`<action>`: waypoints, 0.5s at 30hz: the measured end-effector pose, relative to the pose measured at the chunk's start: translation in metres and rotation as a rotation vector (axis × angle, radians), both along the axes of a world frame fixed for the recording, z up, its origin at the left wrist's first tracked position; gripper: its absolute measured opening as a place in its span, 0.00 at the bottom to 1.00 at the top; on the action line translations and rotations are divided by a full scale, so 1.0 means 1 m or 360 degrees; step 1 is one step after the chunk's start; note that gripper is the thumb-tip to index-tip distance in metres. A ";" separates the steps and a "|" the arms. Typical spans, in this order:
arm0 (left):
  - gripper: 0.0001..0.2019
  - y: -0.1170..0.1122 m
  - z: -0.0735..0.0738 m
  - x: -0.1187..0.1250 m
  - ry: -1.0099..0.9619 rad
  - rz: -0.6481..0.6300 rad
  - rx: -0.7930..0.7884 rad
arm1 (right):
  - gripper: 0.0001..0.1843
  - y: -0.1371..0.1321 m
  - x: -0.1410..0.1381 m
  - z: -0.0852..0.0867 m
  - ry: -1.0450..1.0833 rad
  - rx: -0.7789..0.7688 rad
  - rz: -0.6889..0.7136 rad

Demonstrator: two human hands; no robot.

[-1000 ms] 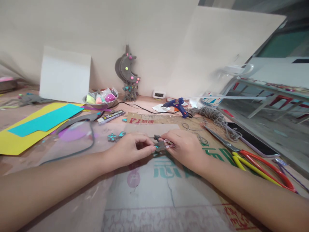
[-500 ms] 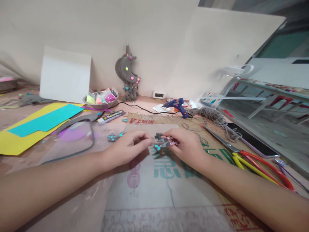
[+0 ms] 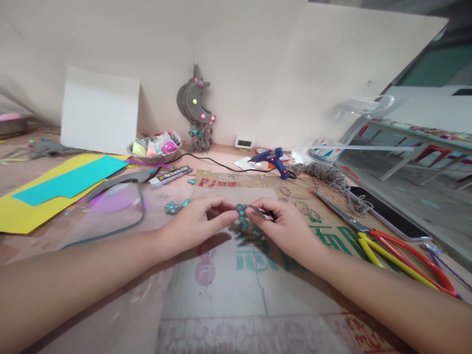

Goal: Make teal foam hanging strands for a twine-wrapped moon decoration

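Observation:
My left hand [image 3: 206,216] is closed, thumb against fingers, at the left edge of a small dark-grey ornament with turquoise patches [image 3: 241,216]. My right hand [image 3: 285,223] is closed round what look like small thread snips [image 3: 263,214] with pinkish handles; their dark metal part lies by the ornament's right side. Fingers hide part of both things. Just beyond my left hand lies a grey-and-turquoise flower piece [image 3: 171,207]. Under both hands is a translucent sheet [image 3: 217,295] over printed cardboard [image 3: 332,216].
At the right are large scissors [image 3: 409,258] with red and yellow handles, a phone [image 3: 391,214] and grey yarn [image 3: 332,179]. A blue glue gun [image 3: 273,160] stands behind. Turquoise card [image 3: 73,182], a bowl of clay [image 3: 155,157] and a moon ornament [image 3: 191,103] are further left.
My hands have come closer together around the ornament, which now sits between their fingertips. The snips' two arms, spread before, now look pressed together.

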State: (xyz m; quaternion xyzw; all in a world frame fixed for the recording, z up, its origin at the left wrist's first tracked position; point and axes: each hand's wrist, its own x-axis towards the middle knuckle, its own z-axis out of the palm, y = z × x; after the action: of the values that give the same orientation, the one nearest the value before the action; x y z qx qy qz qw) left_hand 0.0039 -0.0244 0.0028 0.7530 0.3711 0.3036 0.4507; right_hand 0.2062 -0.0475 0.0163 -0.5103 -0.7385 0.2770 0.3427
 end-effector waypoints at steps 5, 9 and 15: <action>0.17 0.002 -0.002 -0.001 0.0054 0.0086 0.0313 | 0.08 -0.003 -0.004 0.001 -0.0075 0.0008 -0.0001; 0.10 0.003 -0.001 -0.002 0.0067 0.0069 0.0682 | 0.08 -0.003 -0.005 0.000 -0.0068 0.0009 0.0017; 0.06 0.002 -0.002 -0.002 0.0140 0.0067 0.0855 | 0.09 -0.003 -0.005 0.000 -0.0039 -0.0051 0.0024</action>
State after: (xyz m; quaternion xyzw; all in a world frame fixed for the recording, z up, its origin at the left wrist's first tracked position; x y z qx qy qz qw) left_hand 0.0014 -0.0221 0.0012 0.8502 0.3120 0.3675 0.2118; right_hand 0.2013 -0.0508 0.0159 -0.5136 -0.7420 0.2852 0.3231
